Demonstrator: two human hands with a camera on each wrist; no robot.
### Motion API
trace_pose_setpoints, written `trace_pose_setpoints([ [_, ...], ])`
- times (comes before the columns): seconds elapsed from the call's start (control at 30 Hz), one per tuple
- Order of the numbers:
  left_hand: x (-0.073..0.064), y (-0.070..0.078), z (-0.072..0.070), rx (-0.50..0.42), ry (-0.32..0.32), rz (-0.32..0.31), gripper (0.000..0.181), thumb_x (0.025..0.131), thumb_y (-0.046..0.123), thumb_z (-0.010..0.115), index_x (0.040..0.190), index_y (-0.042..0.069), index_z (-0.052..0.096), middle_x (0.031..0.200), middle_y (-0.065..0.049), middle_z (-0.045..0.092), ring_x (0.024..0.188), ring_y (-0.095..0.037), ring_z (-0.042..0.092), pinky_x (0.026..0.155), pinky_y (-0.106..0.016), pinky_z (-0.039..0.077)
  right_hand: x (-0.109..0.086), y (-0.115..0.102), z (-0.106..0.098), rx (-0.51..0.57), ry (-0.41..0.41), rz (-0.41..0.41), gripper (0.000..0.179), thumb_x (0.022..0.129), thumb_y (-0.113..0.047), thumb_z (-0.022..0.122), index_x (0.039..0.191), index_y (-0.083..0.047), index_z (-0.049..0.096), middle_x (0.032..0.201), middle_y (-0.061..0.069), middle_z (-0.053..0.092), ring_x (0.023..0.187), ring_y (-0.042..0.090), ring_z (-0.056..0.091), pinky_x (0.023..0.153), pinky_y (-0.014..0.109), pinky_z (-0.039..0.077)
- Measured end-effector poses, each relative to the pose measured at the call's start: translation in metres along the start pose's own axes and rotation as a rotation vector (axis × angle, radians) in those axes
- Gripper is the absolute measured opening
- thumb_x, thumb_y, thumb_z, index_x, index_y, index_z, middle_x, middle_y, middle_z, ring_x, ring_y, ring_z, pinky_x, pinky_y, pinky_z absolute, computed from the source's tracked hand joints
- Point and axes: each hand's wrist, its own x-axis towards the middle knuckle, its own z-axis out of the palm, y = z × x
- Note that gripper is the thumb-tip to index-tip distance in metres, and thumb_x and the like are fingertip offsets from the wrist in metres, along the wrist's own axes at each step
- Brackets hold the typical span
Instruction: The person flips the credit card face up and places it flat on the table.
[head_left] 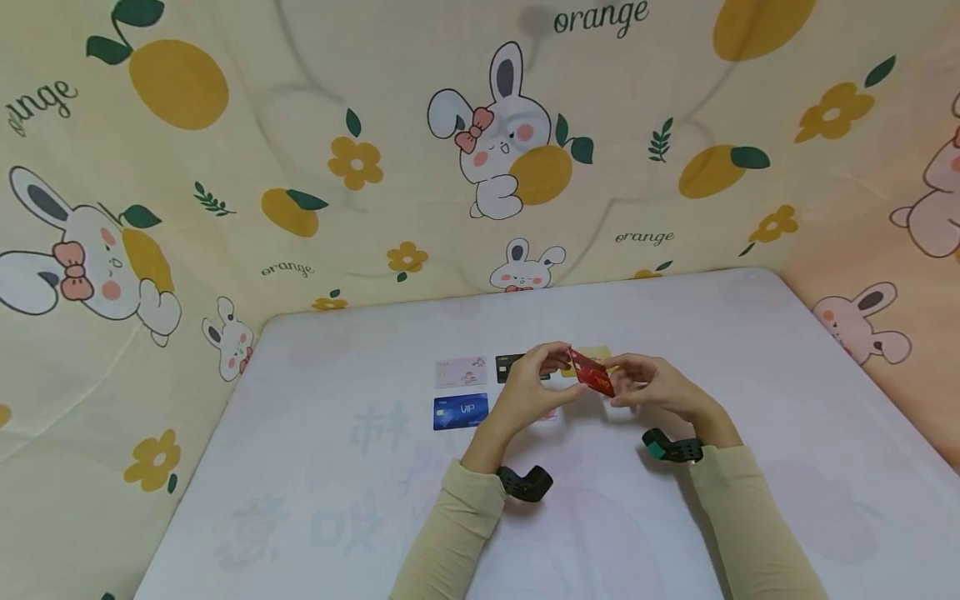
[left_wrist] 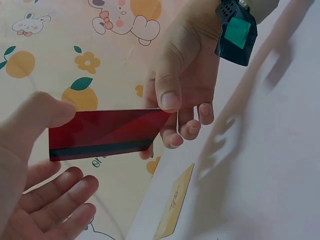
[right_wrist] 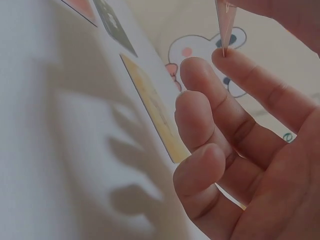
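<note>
A red card [head_left: 592,372] is held up above the table between both hands, tilted in the head view. My left hand [head_left: 528,387] pinches its left end, the thumb [left_wrist: 60,112] at the upper corner in the left wrist view. At the opposite end, my right hand [head_left: 660,387] pinches the card between thumb and index finger, its other fingers loosely curled. The left wrist view shows the card's back [left_wrist: 105,125] with a dark stripe along the lower edge. Seen from the right wrist, only a narrow corner of the card shows at the index fingertip [right_wrist: 225,56].
Cards lie in rows on the white table [head_left: 315,467]: a pale pink one [head_left: 461,372], a dark green one [head_left: 503,368] partly behind the left hand, a yellow one [head_left: 596,352] and a blue VIP one [head_left: 461,412]. A patterned cloth [head_left: 420,167] rises behind the table.
</note>
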Motion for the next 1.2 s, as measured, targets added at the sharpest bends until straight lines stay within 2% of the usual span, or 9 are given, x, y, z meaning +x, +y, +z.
trace_pose_setpoints([
  [0.33, 0.0020, -0.0022, 0.0005, -0.013, -0.032, -0.016, 0.058, 0.079, 0.009, 0.077, 0.131, 0.000, 0.052, 0.110, -0.018, 0.066, 0.101, -0.028, 0.066, 0.096, -0.042, 0.053, -0.0043, 0.0002, -0.0055, 0.011, 0.029, -0.006, 0.058, 0.080, -0.010, 0.076, 0.131, 0.002, 0.051, 0.094, -0.004, 0.061, 0.083, 0.007, 0.057, 0.073, 0.024, 0.050],
  [0.57, 0.0005, -0.0033, -0.0008, -0.001, -0.048, -0.051, 0.059, 0.079, 0.009, 0.078, 0.132, 0.003, 0.052, 0.105, -0.019, 0.066, 0.094, -0.029, 0.065, 0.088, -0.045, 0.055, -0.0053, 0.0011, -0.0069, 0.013, 0.037, -0.008, 0.059, 0.080, -0.009, 0.076, 0.131, 0.002, 0.049, 0.092, -0.006, 0.061, 0.081, 0.007, 0.056, 0.071, 0.024, 0.050],
  [0.7, -0.0003, -0.0044, -0.0020, 0.044, -0.062, -0.083, 0.059, 0.079, 0.014, 0.079, 0.132, 0.007, 0.053, 0.102, -0.019, 0.066, 0.087, -0.020, 0.062, 0.079, -0.028, 0.056, -0.0066, 0.0014, -0.0081, -0.001, 0.044, -0.007, 0.059, 0.080, -0.010, 0.076, 0.132, 0.000, 0.049, 0.092, -0.006, 0.061, 0.081, 0.008, 0.055, 0.073, 0.025, 0.049],
  [0.8, -0.0004, -0.0049, -0.0028, 0.087, -0.071, -0.092, 0.060, 0.079, 0.016, 0.079, 0.132, 0.009, 0.053, 0.099, -0.016, 0.066, 0.083, -0.014, 0.059, 0.071, -0.014, 0.049, -0.0077, 0.0012, -0.0088, -0.005, 0.051, -0.012, 0.059, 0.080, -0.010, 0.076, 0.131, 0.000, 0.049, 0.092, -0.006, 0.061, 0.081, 0.008, 0.055, 0.073, 0.025, 0.049],
  [0.9, -0.0003, -0.0055, -0.0031, 0.116, -0.074, -0.086, 0.060, 0.079, 0.016, 0.079, 0.132, 0.008, 0.053, 0.096, -0.013, 0.066, 0.080, -0.012, 0.058, 0.070, -0.011, 0.046, -0.0087, 0.0007, -0.0091, 0.000, 0.054, -0.018, 0.059, 0.080, -0.009, 0.076, 0.131, 0.001, 0.049, 0.091, -0.007, 0.061, 0.081, 0.008, 0.055, 0.072, 0.025, 0.049],
  [1.2, 0.0000, -0.0073, -0.0024, 0.155, -0.084, -0.093, 0.061, 0.079, 0.019, 0.079, 0.133, 0.007, 0.053, 0.093, -0.011, 0.065, 0.074, -0.006, 0.052, 0.068, -0.012, 0.045, -0.0103, 0.0015, -0.0106, -0.003, 0.065, -0.012, 0.059, 0.080, -0.011, 0.076, 0.132, -0.001, 0.050, 0.089, -0.006, 0.060, 0.081, 0.008, 0.054, 0.073, 0.026, 0.047],
])
